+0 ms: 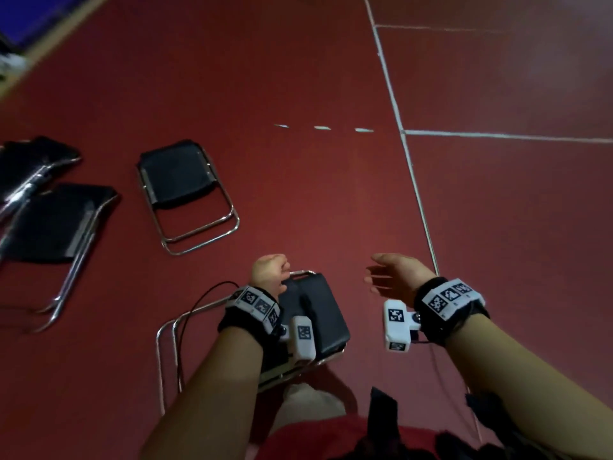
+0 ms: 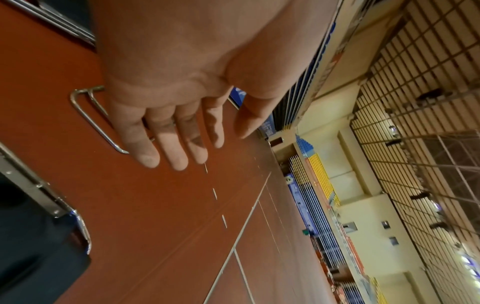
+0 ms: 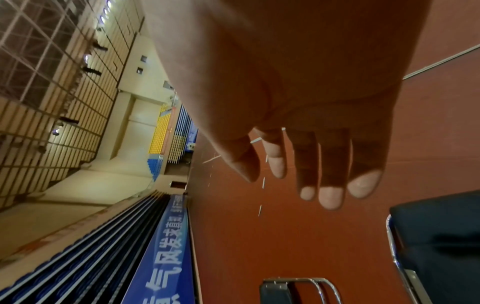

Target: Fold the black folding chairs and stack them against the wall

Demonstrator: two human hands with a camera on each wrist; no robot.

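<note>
A black padded folding chair (image 1: 315, 313) with a chrome frame stands right in front of me; its edge shows in the left wrist view (image 2: 33, 257) and the right wrist view (image 3: 441, 242). My left hand (image 1: 269, 272) hovers just above its top left corner, and in the left wrist view the left hand (image 2: 179, 142) has relaxed, nearly straight fingers with nothing in them. My right hand (image 1: 389, 277) floats to the right of the chair, apart from it, and in the right wrist view the right hand (image 3: 311, 170) is spread and empty. A folded chair (image 1: 185, 194) lies flat on the floor ahead to the left.
Two more black chairs (image 1: 53, 224) sit at the far left, overlapping each other. The floor is red with white court lines (image 1: 414, 180). A thin black cable (image 1: 199, 300) runs from my left wrist. A blue banner and retracted seating (image 3: 161, 246) line the far wall.
</note>
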